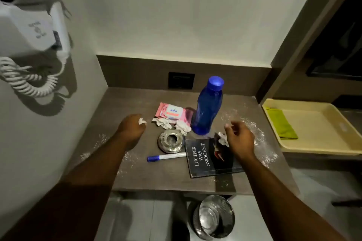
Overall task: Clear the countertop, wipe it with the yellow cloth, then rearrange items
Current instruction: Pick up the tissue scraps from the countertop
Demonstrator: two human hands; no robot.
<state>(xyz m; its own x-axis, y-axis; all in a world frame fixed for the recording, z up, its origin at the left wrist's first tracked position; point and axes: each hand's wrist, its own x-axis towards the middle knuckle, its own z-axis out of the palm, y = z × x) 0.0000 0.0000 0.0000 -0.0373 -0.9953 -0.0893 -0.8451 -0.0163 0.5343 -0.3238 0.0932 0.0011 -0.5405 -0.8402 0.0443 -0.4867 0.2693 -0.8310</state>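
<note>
I count four crumpled tissues: one small wad pinched in my closed left hand (131,127), one crumpled tissue (223,139) against the fingers of my right hand (239,139), which are loosely curled around it, and two loose tissues (172,124) lying by the pink wipes pack (172,112). There is one blue bottle (208,107) standing upright, one metal ashtray (170,141), one blue-capped marker (166,157) and one black book (210,156), my right hand hovering over its far corner.

The cream tray (321,144) to the right holds one folded yellow cloth (282,124), greenish in this light. The steel bin (213,217) on the floor below has a clear liner; its contents I cannot make out.

The brown countertop (156,176) is dusted with white powder along both sides. A white hair dryer (33,15) hangs on the left wall.
</note>
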